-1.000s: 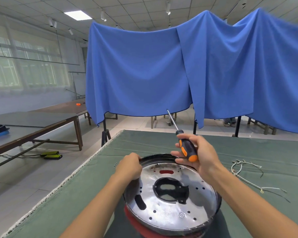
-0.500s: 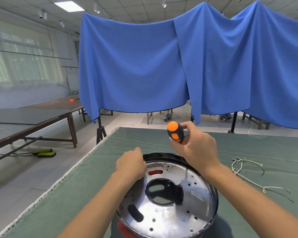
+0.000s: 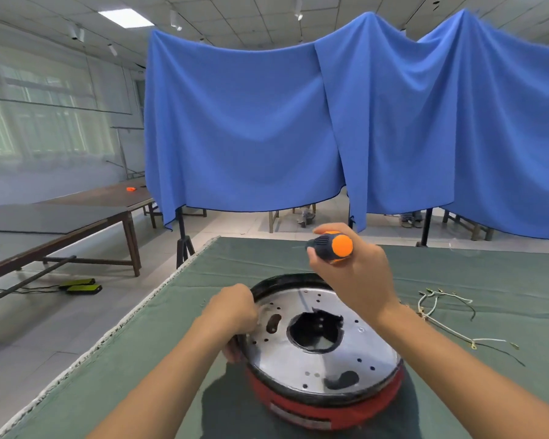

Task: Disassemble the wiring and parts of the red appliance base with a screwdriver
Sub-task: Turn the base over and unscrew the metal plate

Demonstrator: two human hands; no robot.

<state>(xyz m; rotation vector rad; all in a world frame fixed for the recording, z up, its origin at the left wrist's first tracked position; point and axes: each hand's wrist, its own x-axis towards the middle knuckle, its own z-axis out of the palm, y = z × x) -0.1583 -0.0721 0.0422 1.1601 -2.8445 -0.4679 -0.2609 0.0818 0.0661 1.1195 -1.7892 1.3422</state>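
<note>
Your left hand grips the rim of the red appliance base on the green desk. Your right hand holds the screwdriver above it; next, probably seat its tip in a screw.

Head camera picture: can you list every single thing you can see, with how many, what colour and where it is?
appliance base: one, red with a black rim, on the green table near the person.
metal plate: one, shiny silver with holes, on top of the base.
screwdriver: one, orange and black handle, held above the base's far edge.
wires: one loose bundle, white and dark, on the cloth right of the base.
table cloth: one, green, covering the table.
curtain: blue, hanging behind the table.
side tables: two, brown and dark, on the left.
left hand: one, gripping the base's left rim.
right hand: one, holding the screwdriver.
</note>
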